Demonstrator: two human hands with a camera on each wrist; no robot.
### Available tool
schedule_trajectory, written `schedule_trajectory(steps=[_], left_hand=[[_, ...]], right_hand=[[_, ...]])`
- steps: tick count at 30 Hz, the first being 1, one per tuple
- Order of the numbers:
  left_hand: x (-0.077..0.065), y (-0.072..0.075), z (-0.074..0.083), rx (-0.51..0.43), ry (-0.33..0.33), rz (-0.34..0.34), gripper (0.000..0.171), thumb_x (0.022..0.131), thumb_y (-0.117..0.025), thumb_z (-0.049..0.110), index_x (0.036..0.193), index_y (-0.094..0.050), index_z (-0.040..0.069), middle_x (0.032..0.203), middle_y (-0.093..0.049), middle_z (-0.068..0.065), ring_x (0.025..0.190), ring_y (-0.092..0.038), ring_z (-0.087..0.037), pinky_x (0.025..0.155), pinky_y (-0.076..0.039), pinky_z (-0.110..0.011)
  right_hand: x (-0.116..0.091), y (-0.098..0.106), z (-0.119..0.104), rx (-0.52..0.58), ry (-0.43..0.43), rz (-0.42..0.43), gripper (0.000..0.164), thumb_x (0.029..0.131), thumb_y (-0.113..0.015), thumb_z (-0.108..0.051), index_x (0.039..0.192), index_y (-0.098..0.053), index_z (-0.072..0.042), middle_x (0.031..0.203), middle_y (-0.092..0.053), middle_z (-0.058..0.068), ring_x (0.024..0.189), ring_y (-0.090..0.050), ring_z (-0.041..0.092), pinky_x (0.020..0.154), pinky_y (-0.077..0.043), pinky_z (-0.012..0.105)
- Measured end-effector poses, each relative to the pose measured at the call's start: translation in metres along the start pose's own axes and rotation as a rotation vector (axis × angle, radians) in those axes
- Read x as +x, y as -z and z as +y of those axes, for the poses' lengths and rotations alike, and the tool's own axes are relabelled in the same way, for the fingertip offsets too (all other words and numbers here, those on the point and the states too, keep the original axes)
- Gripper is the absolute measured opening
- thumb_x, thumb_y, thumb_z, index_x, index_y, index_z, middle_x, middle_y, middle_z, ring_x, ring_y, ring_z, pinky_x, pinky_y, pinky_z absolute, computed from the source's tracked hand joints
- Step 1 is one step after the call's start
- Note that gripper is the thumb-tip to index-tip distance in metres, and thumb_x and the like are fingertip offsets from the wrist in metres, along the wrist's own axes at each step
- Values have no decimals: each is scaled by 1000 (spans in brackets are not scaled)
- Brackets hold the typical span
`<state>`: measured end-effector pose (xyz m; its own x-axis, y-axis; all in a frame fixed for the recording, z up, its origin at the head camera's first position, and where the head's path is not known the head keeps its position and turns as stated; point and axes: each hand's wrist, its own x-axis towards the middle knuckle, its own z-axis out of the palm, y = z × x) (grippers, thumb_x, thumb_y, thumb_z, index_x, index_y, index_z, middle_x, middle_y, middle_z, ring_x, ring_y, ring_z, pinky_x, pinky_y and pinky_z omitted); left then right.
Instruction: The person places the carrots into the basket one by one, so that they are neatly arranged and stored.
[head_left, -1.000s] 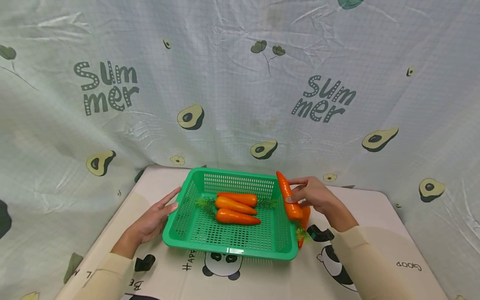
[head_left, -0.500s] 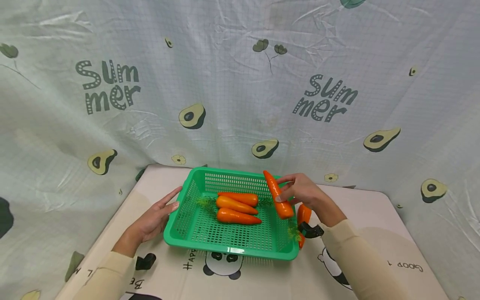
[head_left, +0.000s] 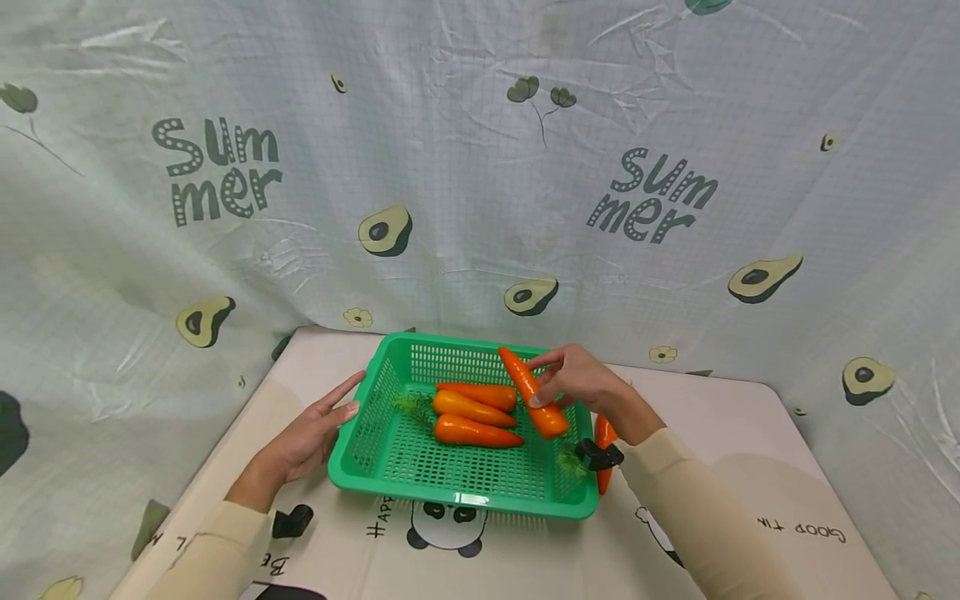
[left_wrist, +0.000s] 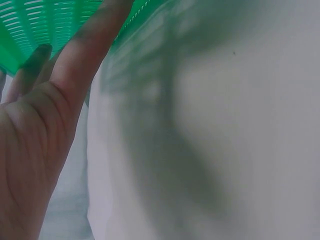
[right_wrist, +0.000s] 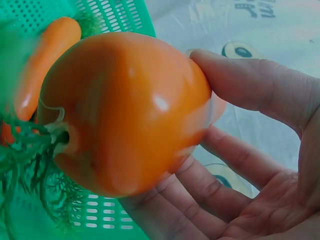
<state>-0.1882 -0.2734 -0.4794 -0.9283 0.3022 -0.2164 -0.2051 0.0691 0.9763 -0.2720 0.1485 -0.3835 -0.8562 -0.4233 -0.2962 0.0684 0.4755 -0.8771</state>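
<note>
My right hand [head_left: 585,385] pinches an orange carrot [head_left: 527,385] between thumb and fingers, over the right part of a green plastic basket [head_left: 465,500]. The carrot slants, its tip toward the far side and its thick end toward me; green leaves [right_wrist: 30,155] hang from that end in the right wrist view. Three more carrots [head_left: 476,432] lie side by side inside the basket. At the basket's left rim my left hand [head_left: 309,435] rests with fingers extended against the side; the left wrist view shows these fingers [left_wrist: 90,55] along the slotted wall.
Outside the basket's right wall, orange carrot [head_left: 604,433] shows on the table, partly hidden by my right arm. The table cover [head_left: 420,575] is pale with panda prints. A hanging cloth [head_left: 465,167] with avocado prints encloses the back and sides.
My right hand has carried the carrot leftward, from above the basket's right rim to over its inside, close to the other carrots. The left hand has stayed at the left rim.
</note>
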Motion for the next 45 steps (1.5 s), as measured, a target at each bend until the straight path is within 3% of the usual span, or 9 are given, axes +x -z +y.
schedule_trajectory(steps=[5,11,22,34,41,45], left_hand=[[-1,-1,2,2,1,3,70,112,-46,38,169,-6,31,157,-45,-15,121,-62,-17,93,-55,-35],[-1,-2,2,-10,5,-1,70,112,-46,39,169,-6,32,161,-41,-16,122,-61,-15,94,-55,-35],[0,-2,1,-6,9,1,70,112,-46,40,169,-6,33,167,-30,-23,127,-59,-19,96,-54,-38],[0,-2,0,-12,0,2,70,112,-46,39,169,-7,32,166,-33,-22,127,-60,-17,97,-54,-38],[0,-1,0,-7,-1,6,70,112,-46,39,169,-7,32,164,-36,-19,125,-60,-15,97,-53,-37],[0,-1,0,-6,-3,3,69,112,-46,39,169,-7,32,164,-36,-19,125,-60,-16,96,-54,-38]], right_hand=[[5,-5,-2,-11,8,-24,62,76,-84,1,136,-67,-2,101,-70,14,81,-68,22,75,-63,44],[11,-10,-1,-7,13,-47,62,75,-85,2,134,-69,-2,105,-73,17,82,-71,23,77,-64,45],[23,-24,-2,-36,40,-121,62,71,-83,10,131,-71,-1,99,-74,14,71,-69,19,67,-62,35],[33,-33,-3,-131,99,-206,62,68,-86,10,128,-74,-3,101,-73,12,76,-62,18,64,-58,33],[36,-37,1,-213,162,-217,61,65,-86,8,124,-77,-5,113,-74,11,93,-63,20,69,-58,32],[39,-39,4,-229,166,-236,60,64,-86,8,122,-78,-4,106,-75,9,89,-62,20,68,-57,31]])
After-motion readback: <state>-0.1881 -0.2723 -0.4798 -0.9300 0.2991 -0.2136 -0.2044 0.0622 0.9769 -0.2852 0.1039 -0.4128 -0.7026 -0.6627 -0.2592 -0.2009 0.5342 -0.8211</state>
